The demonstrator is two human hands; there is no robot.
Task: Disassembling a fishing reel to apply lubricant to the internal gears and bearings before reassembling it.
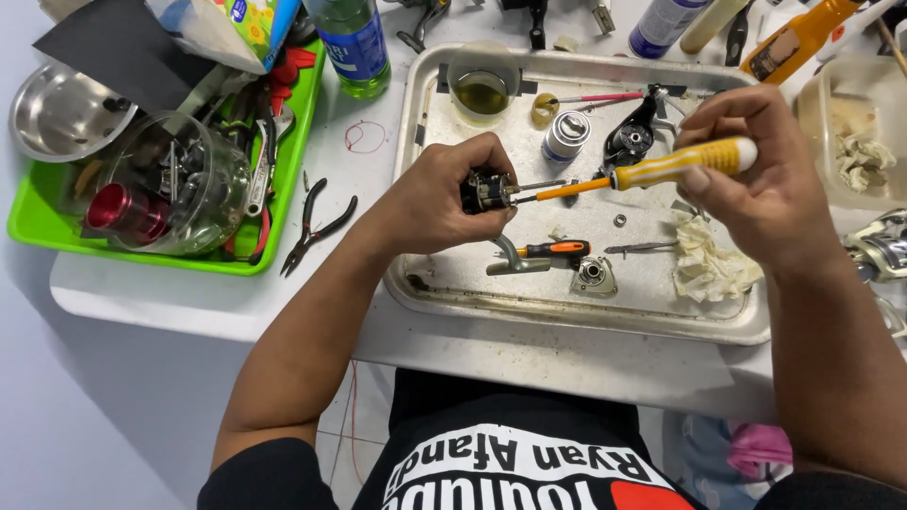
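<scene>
So here we've got our left hand (444, 194) closed around a small black metal mechanical part (484, 190), holding it up just above the shallow steel tray (586, 316). Our right hand (756, 179) is wrapped tight on the yellow-and-white handle of a screwdriver with an orange shaft collar (661, 168), and the tip is right in against the part.

Biggest worry as we see it: the part is held in mid-air, not braced on anything, so if the tip rides out of the screw head it could chew the slot or jab the left fingers sitting right beside it. A loosened screw could also drop and vanish among the bits on the tray. There's a small washer (620, 220), a second short orange-and-black screwdriver (557, 249) and a small grey metal cover piece (593, 275) lying loose there. The cup of yellowish oil (483, 93) at the tray's far edge looks easy to knock with an elbow swing, and the crumpled tissue (710, 264) could hide anything tiny that rolls under it.
</scene>
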